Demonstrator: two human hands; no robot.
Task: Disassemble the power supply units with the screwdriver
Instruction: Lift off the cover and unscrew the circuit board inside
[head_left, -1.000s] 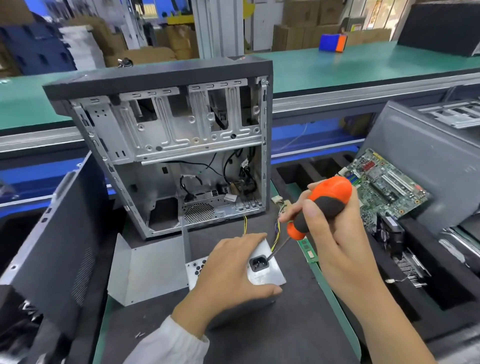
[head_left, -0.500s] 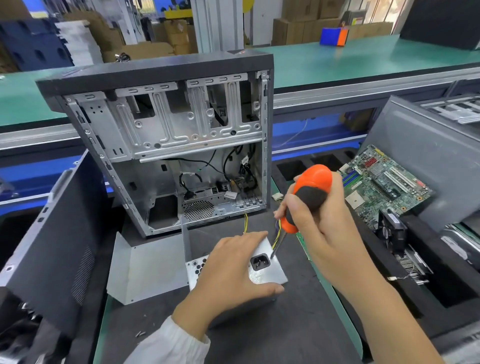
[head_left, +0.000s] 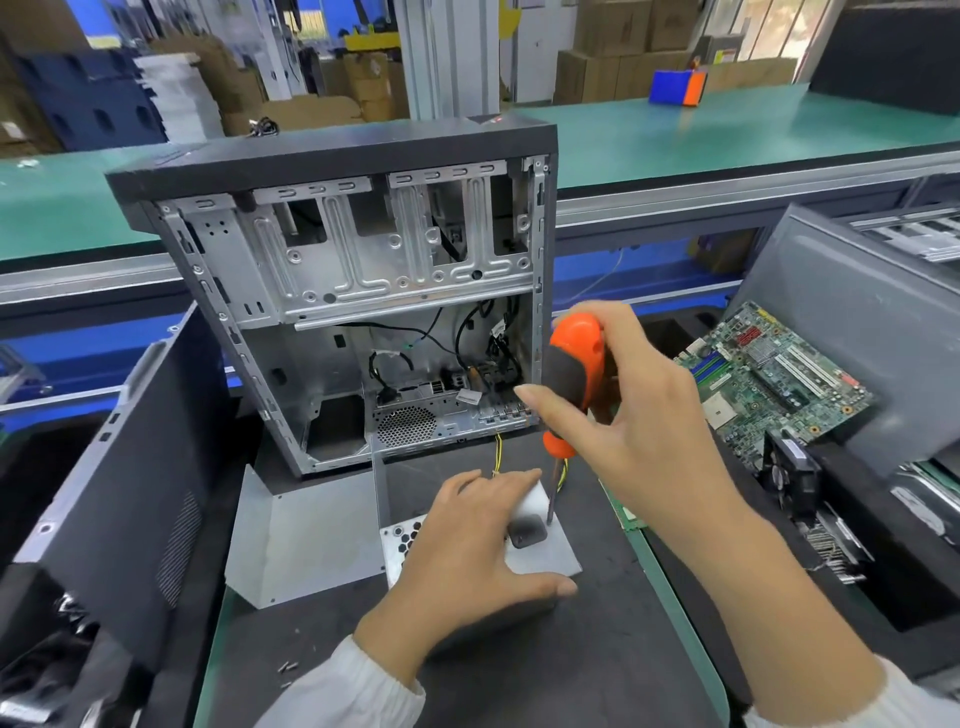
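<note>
Left hand (head_left: 470, 540) spread flat, right hand (head_left: 631, 410) apparently gripping.

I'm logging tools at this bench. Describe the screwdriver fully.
The screwdriver has a thick orange handle with a black, rubbery-looking grip band and a thin dark metal shaft. It stands nearly upright, tip down on the silver power supply beside its black socket. The right hand grips the handle; the left hand rests on the supply without touching the tool.
</note>
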